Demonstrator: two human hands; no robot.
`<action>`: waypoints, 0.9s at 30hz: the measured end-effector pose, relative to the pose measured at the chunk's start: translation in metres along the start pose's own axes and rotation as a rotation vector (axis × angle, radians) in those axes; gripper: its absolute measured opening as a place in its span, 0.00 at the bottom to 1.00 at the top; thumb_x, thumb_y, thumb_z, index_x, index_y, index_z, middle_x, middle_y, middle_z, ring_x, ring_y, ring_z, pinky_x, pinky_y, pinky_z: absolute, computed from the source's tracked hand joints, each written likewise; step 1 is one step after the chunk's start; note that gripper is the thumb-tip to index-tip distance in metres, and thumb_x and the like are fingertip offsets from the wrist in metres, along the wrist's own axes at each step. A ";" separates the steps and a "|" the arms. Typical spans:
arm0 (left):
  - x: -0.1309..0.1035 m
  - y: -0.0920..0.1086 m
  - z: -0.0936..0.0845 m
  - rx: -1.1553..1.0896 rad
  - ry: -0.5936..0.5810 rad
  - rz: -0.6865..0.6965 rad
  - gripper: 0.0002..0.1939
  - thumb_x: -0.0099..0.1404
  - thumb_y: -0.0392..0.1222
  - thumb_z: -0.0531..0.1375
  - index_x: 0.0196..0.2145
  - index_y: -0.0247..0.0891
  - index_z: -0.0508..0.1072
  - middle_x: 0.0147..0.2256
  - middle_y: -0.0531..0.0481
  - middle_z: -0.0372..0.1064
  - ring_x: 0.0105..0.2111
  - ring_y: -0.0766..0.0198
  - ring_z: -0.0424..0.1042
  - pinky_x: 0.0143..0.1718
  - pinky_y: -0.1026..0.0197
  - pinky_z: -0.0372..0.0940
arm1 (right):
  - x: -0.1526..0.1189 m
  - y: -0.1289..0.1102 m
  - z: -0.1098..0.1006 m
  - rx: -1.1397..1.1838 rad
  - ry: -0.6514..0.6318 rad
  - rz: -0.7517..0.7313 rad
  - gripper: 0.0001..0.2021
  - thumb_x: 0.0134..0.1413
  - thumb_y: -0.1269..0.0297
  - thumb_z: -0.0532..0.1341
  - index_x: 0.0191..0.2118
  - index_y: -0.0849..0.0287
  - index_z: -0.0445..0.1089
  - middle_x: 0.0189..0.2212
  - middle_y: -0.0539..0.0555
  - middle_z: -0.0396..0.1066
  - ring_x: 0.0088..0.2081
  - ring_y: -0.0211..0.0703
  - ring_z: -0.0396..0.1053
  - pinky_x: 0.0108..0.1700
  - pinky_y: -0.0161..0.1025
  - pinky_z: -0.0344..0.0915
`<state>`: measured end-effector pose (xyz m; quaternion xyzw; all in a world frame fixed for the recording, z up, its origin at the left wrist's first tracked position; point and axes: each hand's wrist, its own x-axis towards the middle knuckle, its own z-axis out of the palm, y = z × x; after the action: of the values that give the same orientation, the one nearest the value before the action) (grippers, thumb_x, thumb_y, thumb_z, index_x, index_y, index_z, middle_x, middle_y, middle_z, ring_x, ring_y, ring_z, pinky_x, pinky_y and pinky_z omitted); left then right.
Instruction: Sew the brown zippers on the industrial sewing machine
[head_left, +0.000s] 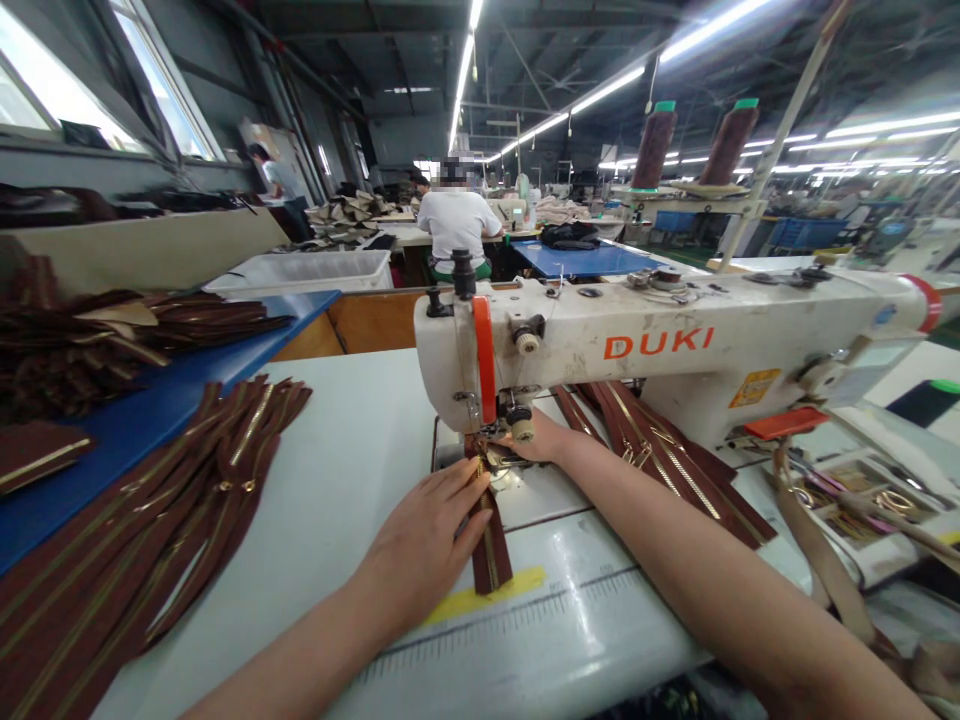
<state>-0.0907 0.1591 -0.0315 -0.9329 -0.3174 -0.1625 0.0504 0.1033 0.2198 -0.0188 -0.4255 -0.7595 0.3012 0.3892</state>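
A brown zipper strip point(492, 560) with metal teeth runs under the needle area of a white sewing machine point(555, 340) marked DUKI. My left hand point(427, 535) is closed on the strip in front of the needle, its fingers and thumb pressing it to the machine bed. Behind the needle area, my right hand point(541, 438) reaches in from the right with its fingers stretched toward the strip; the machine head partly hides them. Whether those fingertips touch the strip is unclear.
More brown zipper strips point(187, 510) lie in a bundle at left, others point(675, 460) under the machine arm. Dark pieces are stacked on a blue table point(315, 305). A parts tray point(862, 500) stands at right, two thread cones point(654, 145) above. A person point(457, 225) sits ahead.
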 end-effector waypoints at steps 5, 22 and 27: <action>0.000 0.000 0.000 0.016 0.021 0.013 0.20 0.70 0.45 0.45 0.51 0.32 0.69 0.52 0.39 0.68 0.53 0.54 0.66 0.52 0.49 0.65 | 0.001 0.002 0.000 0.048 -0.053 -0.043 0.08 0.51 0.63 0.62 0.34 0.61 0.73 0.30 0.52 0.76 0.41 0.46 0.71 0.48 0.42 0.66; -0.001 0.001 -0.001 0.006 0.039 0.010 0.18 0.70 0.44 0.47 0.50 0.34 0.69 0.51 0.40 0.69 0.52 0.54 0.67 0.51 0.48 0.66 | 0.001 0.010 0.001 -0.015 -0.089 -0.033 0.06 0.51 0.63 0.61 0.33 0.58 0.74 0.30 0.52 0.76 0.41 0.47 0.72 0.53 0.45 0.63; -0.001 0.000 0.000 0.006 0.027 -0.006 0.18 0.69 0.44 0.48 0.51 0.34 0.69 0.52 0.40 0.68 0.52 0.54 0.67 0.51 0.48 0.66 | -0.001 0.007 0.002 -0.062 -0.076 -0.027 0.06 0.53 0.69 0.59 0.32 0.59 0.74 0.31 0.51 0.76 0.40 0.43 0.72 0.50 0.40 0.64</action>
<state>-0.0910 0.1587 -0.0320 -0.9295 -0.3200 -0.1744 0.0568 0.1050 0.2215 -0.0255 -0.4152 -0.7885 0.2881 0.3505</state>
